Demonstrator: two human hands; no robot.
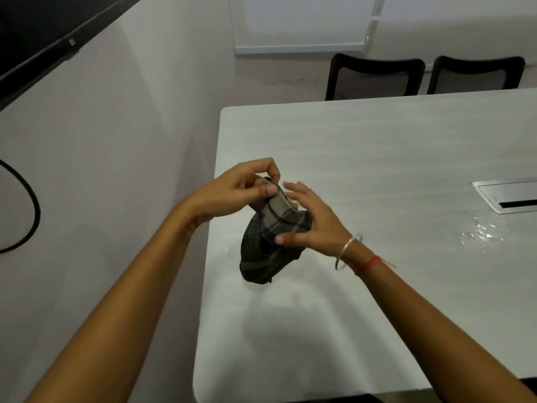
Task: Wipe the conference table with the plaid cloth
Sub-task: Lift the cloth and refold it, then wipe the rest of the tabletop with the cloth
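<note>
Cloth with plaid pattern (270,245) is up in the air, just inside the left edge of the bench (363,158), about halfway between its two left corners. Its lower bunch hangs close to the surface, and I cannot tell if it touches. The left hand (241,190) pinches the top fold between thumb and forefinger. The right hand (311,225) grips the middle of the bundle, with the thumb pressed on the front and the fingers going behind. So both hands are clamped on the cloth.

To my eye this thing is light and very soft. It droops and folds under its own weight, so it cannot be pushed by one corner. The bottom looks darker, maybe damp, but I am not sure. It is not fragile and hardly slippery; a pinch is enough to hold it. For wiping, I think it is better to fold it into a flat pad and press on top with the whole palm. Water drops (482,234) lie well apart, toward the right edge, just beside the metal cable box (508,196).
</note>
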